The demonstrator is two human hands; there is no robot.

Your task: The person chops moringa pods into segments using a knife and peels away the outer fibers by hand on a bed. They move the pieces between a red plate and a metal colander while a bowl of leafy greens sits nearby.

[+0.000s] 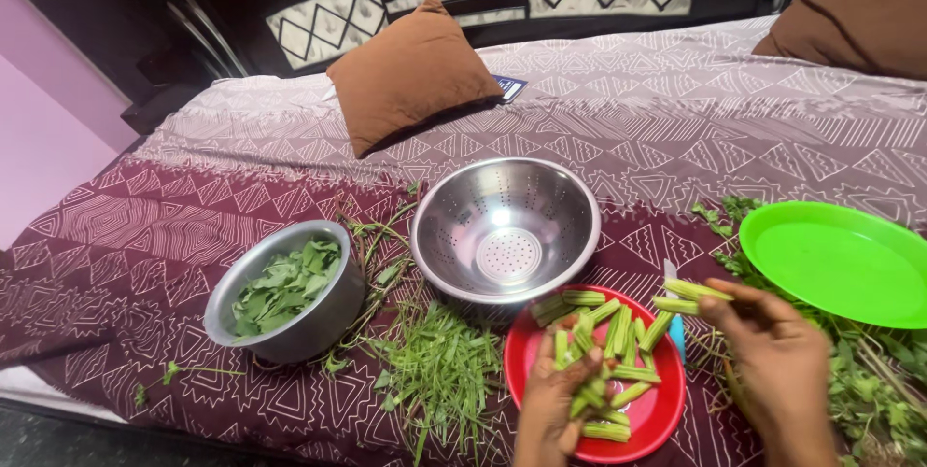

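Note:
A red plate (649, 411) near the front edge of the bed holds several short green drumstick pieces (612, 324). My left hand (552, 401) rests on the plate, its fingers closed around a few of the pieces. My right hand (772, 356) hovers at the plate's right side and pinches two green drumstick pieces (688, 296) between fingers and thumb. A blue-handled knife (675, 330) lies partly hidden between the plate and my right hand.
A steel colander (463, 204) stands empty behind the plate. A steel bowl (319, 320) of green leaves sits at left. Loose stems (439, 370) lie between them. A green plate (838, 259) rests on leafy sprigs (874, 380) at right. Brown cushions (406, 71) lie behind.

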